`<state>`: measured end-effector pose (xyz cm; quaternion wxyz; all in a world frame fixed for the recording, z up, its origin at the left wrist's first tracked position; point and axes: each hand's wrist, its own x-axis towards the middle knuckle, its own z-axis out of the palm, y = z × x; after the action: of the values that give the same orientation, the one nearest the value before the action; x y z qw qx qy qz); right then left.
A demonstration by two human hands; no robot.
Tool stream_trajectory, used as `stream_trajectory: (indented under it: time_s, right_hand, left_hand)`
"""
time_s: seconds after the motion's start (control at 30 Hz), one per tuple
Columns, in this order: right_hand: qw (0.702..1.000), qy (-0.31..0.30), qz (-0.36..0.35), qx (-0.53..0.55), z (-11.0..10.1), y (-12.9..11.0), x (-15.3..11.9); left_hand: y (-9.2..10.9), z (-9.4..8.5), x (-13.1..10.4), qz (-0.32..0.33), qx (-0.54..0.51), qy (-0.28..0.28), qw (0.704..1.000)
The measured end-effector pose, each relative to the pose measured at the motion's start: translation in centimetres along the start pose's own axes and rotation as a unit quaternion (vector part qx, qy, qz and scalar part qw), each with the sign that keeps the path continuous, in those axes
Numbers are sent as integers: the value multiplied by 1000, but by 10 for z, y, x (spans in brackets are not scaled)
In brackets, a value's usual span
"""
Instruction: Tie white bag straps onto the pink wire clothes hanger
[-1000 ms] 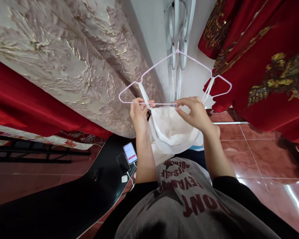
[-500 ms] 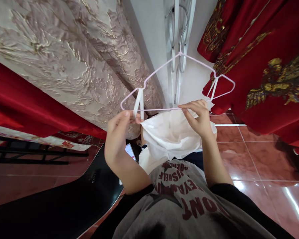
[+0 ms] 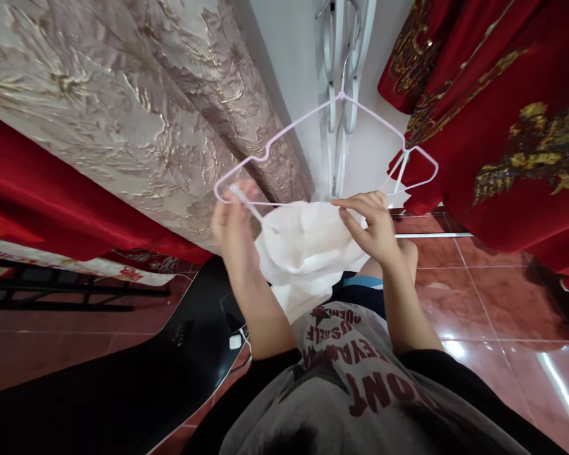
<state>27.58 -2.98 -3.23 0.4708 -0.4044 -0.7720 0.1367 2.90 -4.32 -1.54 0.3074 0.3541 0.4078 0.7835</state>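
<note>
A pink hanger [image 3: 303, 118] hangs by its metal hook in front of me. White cloth [image 3: 308, 243] lies below its bottom bar. One white strap [image 3: 400, 169] loops over the hanger's right end. The other strap [image 3: 249, 203] runs from the cloth up to my left hand [image 3: 237, 212], whose blurred fingers are closed on it at the hanger's left end. My right hand [image 3: 372, 221] pinches the bottom bar near its middle, above the cloth.
Beige embossed fabric [image 3: 161, 120] and red cloth [image 3: 76, 196] hang at the left. Red garments with gold decoration [image 3: 516, 151] hang at the right. A black bench [image 3: 171, 360] at the lower left bears a phone and a white charger [image 3: 235, 342]. White racks [image 3: 329, 126] stand behind the hanger.
The left strap has come off the hanger's left notch and moved outward with my left hand. The hanger has shifted slightly left. My right hand still pinches the bar.
</note>
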Motion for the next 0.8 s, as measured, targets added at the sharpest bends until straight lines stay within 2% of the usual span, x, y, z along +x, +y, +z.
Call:
stream_trajectory:
  time_s: [0.07,0.17,0.2,0.27,0.33,0.37,0.4,0.47,0.57,0.67,0.8]
  right_hand:
    - [1000,-11,5,5,7,-7,0]
    - [1000,-9,2,9,9,-13,-3]
    - [1000,18,1,8,7,-11,-5]
    - [992,129,13,2,-1,1,-9]
    - [969,243,46,4,-10,20,-12]
    - [961,268,65,16,-16,31,-12]
    - [960,264,82,39,-21,40,-11]
    - [968,204,113,88,-32,51,-3]
    - [970,128,166,119,-49,47,14]
    - [967,120,189,124,-64,34,30]
    - [962,161,117,185,-78,37,44]
  left_hand:
    - [-9,12,-10,-54,-3,-51,997]
    - [-13,29,-19,-58,-2,-38,998]
    - [-13,32,-20,-56,-3,-32,998]
    - [-14,35,-21,-59,-7,-37,998]
    - [-16,36,-20,-60,-10,-47,997]
    - [-18,36,-19,-59,-13,-51,997]
    - [-19,36,-19,-56,-15,-52,997]
    - [-21,37,-18,-52,-16,-46,997]
    - [-20,35,-16,-61,-3,-40,997]
    - [-17,33,-15,-72,1,-42,997]
    - [-15,32,-15,-74,-8,-50,996]
